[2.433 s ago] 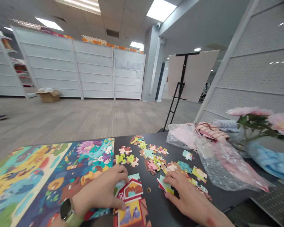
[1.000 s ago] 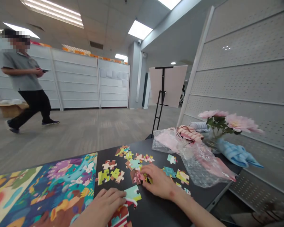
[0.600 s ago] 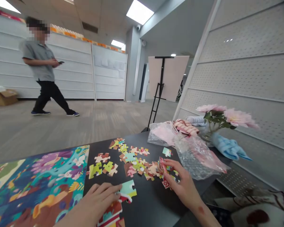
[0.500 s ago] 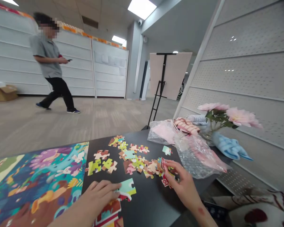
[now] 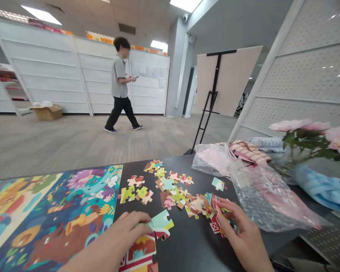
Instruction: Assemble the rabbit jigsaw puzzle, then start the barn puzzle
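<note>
My left hand (image 5: 130, 230) lies low in the middle, fingers bent and closed on a light-blue and green puzzle piece (image 5: 163, 221). That piece sits at the top of a partly joined puzzle section (image 5: 143, 249) with a red barn picture; the hand covers part of it. My right hand (image 5: 239, 230) pinches a red-edged puzzle piece (image 5: 214, 203), tilted up between thumb and fingers. Beneath that hand lies a red and white puzzle piece (image 5: 215, 226), with others partly hidden. Several loose pieces (image 5: 178, 194) are heaped and scattered on the black table between and beyond my hands.
A colourful picture sheet (image 5: 82, 211) covers the table's left side. At the right are clear plastic packaging (image 5: 257, 200), a blue cloth (image 5: 320, 187) and pink flowers (image 5: 303, 130). Beyond the table stand an easel (image 5: 212, 94) and a walking person (image 5: 120, 83) holding a phone.
The view has turned left, so the table things sit further right. The person has walked rightward. Both hands keep their places at the puzzle pieces, with the right still pinching one.
</note>
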`<state>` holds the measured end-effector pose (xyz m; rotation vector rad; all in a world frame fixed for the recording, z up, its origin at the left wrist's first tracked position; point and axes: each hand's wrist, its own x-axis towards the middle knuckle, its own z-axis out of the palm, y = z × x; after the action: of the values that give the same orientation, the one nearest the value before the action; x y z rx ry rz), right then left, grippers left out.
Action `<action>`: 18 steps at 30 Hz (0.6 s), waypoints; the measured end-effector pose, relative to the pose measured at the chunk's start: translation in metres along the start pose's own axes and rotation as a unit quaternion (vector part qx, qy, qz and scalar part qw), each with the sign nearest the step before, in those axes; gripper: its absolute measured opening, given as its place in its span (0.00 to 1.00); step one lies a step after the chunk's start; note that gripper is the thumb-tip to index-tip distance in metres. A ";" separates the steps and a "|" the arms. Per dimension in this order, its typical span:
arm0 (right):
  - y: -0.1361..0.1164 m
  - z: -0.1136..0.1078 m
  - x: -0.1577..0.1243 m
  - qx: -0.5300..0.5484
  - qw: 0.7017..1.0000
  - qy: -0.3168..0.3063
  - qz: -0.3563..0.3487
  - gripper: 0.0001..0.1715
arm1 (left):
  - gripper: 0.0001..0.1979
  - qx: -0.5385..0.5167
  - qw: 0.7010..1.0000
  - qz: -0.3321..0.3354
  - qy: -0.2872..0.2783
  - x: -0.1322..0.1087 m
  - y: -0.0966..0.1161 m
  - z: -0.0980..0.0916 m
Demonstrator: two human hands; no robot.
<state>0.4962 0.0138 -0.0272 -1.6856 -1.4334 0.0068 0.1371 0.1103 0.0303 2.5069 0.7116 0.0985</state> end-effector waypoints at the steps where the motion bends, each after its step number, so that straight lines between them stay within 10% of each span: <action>1: 0.000 0.000 0.000 -0.006 1.000 0.002 -0.006 0.18 | 0.31 0.009 1.000 0.010 -0.001 0.001 0.001 -0.001; 18: -0.007 -0.003 -0.002 0.020 1.000 0.007 0.021 0.17 | 0.34 0.062 0.995 0.074 -0.013 0.015 -0.053 0.036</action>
<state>0.4916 0.0097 -0.0216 -1.6793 -1.3782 0.0471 0.1326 0.1393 -0.0289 2.6724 0.5363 0.0770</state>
